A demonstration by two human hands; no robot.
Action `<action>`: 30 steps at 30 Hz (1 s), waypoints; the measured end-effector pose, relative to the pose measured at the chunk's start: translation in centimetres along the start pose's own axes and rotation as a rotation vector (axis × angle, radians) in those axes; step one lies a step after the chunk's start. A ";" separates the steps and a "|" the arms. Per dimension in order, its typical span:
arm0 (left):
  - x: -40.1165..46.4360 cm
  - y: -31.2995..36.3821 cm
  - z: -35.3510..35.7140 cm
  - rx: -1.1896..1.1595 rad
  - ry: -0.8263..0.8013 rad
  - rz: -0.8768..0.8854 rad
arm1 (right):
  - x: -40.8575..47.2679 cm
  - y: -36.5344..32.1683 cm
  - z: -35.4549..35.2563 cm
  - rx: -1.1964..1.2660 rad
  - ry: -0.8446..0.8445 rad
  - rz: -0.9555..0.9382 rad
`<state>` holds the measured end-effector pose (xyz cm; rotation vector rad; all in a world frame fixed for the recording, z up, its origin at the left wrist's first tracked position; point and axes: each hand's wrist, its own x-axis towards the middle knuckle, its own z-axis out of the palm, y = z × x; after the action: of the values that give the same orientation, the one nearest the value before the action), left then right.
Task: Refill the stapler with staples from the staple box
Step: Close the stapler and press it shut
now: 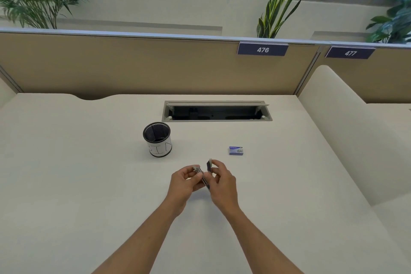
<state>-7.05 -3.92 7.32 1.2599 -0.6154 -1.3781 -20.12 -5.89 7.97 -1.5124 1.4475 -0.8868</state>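
A small stapler (205, 173) is held above the white desk (89, 173), swung apart: its metal base points left and its dark top arm stands up. My left hand (185, 182) grips the metal base. My right hand (222, 181) holds the raised top arm between thumb and fingers. The small purple staple box (236, 150) lies shut on the desk, a short way beyond and to the right of my right hand, touched by neither hand.
A black mesh cup (157, 139) with a white label reading BIN stands left of the staple box. Behind it an open cable tray (216, 111) is sunk into the desk. A tan partition (133, 64) closes the back edge.
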 end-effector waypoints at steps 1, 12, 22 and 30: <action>0.0 0.0 0.0 -0.011 0.003 -0.006 | -0.1 0.1 0.1 -0.054 -0.027 -0.030; -0.2 0.9 0.4 0.110 -0.173 0.038 | -0.1 0.2 0.4 -0.042 -0.021 -0.041; 0.6 -3.1 -3.5 0.922 0.107 0.286 | -0.3 0.9 -0.3 0.024 0.033 0.063; -0.3 -6.1 -5.8 1.385 -0.016 0.531 | -0.5 1.2 0.1 -0.220 0.076 -0.050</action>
<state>-4.05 -0.46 0.23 1.8775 -1.9249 -0.3767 -20.58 -5.32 6.88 -1.6980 1.6111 -0.8441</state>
